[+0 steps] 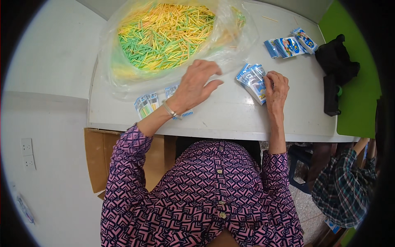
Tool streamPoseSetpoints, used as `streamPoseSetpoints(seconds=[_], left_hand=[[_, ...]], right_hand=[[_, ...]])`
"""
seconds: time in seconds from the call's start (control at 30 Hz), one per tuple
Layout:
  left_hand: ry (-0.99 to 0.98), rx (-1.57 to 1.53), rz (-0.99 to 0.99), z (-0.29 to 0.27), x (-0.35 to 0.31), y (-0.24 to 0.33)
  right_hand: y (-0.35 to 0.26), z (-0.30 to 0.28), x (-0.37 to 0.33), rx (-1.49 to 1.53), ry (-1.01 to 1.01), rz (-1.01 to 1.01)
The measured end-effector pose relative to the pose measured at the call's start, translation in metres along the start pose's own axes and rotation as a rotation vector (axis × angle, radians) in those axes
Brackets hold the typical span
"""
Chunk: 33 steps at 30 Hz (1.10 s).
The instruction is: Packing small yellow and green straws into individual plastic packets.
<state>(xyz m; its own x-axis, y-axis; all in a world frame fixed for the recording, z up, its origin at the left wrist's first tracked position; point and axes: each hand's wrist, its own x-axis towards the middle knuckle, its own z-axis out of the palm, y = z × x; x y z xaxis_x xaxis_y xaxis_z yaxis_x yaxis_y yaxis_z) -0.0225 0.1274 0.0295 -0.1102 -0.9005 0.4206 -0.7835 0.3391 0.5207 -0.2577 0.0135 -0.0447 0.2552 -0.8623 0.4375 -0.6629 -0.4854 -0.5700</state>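
Note:
My left hand (196, 87) hovers over the table in front of a big clear plastic bag (113, 84). Its thumb and fingers are apart with nothing between them. Thin yellow, green and orange sticks (166, 35) fill the bag, whose mouth is spread wide. At the right, my right hand (277, 88) has curled fingers and thumb at the edge of some small blue-and-white packets (252, 80) that overlap on the table. Under my left wrist lie flat packets (147, 104) with clear windows, coloured sticks showing through; my forearm partly covers others.
More blue-and-white packets (289, 46) lie at the back right, beside a black object (337, 59) near a green panel (354, 99). A loose stick (270, 19) lies at the far edge. A cardboard box (96, 158) stands below the table's left front. Another person's checked sleeve (343, 187) shows at lower right.

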Motion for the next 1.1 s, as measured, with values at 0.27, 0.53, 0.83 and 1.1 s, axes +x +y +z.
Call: streamPoseSetpoints(seconds=[0.27, 0.53, 0.83, 1.1], left_hand=[[0.053, -0.067, 0.018, 0.048, 0.03, -0.006], [0.072, -0.09, -0.055, 0.06, 0.049, -0.009], [0.069, -0.091, -0.068, 0.067, 0.051, -0.011], [-0.062, -0.288, 0.029, 0.033, 0.061, 0.003]], right_hand=[[0.002, 0.005, 0.002, 0.046, -0.026, -0.006], [0.003, 0.005, 0.001, 0.012, 0.032, -0.151], [0.007, 0.006, 0.011, 0.067, 0.021, -0.105], [-0.05, -0.033, 0.014, 0.332, -0.095, -0.157]])
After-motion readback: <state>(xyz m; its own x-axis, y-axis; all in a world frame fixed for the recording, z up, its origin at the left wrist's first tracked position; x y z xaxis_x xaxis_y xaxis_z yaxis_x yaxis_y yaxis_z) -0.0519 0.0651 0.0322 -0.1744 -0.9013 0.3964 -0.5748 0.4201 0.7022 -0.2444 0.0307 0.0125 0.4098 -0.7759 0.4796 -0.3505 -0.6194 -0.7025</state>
